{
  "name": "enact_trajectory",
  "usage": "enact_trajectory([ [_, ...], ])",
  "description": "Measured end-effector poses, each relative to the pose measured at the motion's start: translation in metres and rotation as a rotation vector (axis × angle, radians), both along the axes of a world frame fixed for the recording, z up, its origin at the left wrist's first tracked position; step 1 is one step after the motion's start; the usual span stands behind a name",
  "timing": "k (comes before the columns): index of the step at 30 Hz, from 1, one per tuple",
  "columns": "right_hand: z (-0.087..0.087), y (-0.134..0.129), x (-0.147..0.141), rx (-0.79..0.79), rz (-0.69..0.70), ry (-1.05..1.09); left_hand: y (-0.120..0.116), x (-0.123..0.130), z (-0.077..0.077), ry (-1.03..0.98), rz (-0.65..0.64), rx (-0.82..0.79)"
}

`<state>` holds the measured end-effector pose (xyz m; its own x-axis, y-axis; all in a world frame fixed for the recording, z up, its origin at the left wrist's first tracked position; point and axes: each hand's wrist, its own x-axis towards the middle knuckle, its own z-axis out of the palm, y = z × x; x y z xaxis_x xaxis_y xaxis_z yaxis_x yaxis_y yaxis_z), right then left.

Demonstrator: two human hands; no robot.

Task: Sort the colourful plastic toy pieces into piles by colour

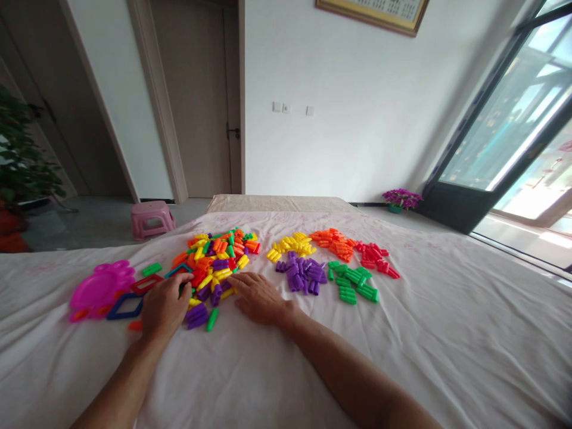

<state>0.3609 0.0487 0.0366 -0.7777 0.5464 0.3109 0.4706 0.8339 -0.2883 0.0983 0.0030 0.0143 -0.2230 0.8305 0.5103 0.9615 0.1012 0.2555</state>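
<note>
Head cam: mixed block heap (218, 264) sat at 11 o'clock, my left hand (164, 304) curled there, couldn't tell if gripping; right hand (260, 299) loosely outstretched. Single-colour piles (306, 275) lay toward 1, probably spaced so shades wouldn't mix.

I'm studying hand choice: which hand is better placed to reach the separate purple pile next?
Probably the right hand: it lies at the right edge of the mixed pile, nearer the purple pile; the left hand is farther left.
</note>
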Motion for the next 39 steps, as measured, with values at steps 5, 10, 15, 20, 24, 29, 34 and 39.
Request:
enact_trajectory([
  [5, -0.001, 0.0, -0.004, 0.02, -0.082, 0.019, -0.001, 0.002, 0.003, 0.002, 0.0, 0.017],
  [10, 0.003, -0.001, -0.001, 0.01, -0.067, 0.091, -0.002, 0.003, 0.004, 0.004, -0.001, 0.014],
  [15, 0.006, -0.002, 0.0, -0.008, -0.038, 0.144, -0.001, 0.001, 0.003, -0.009, -0.002, 0.01],
  [20, 0.005, -0.002, 0.0, -0.027, -0.031, 0.135, -0.001, 0.001, 0.002, -0.003, -0.004, 0.011],
  [24, 0.002, -0.001, 0.0, -0.043, -0.029, 0.142, -0.001, 0.003, 0.004, -0.008, 0.002, -0.003],
  [29, -0.003, -0.001, 0.001, -0.041, -0.002, 0.161, -0.001, 0.003, 0.003, -0.017, 0.011, 0.009],
  [34, -0.005, -0.001, 0.002, -0.025, -0.027, 0.165, 0.001, 0.0, -0.002, -0.016, 0.009, 0.016],
  [39, -0.006, -0.001, 0.003, -0.034, -0.088, 0.153, 0.001, -0.001, -0.003, -0.018, 0.003, 0.024],
])
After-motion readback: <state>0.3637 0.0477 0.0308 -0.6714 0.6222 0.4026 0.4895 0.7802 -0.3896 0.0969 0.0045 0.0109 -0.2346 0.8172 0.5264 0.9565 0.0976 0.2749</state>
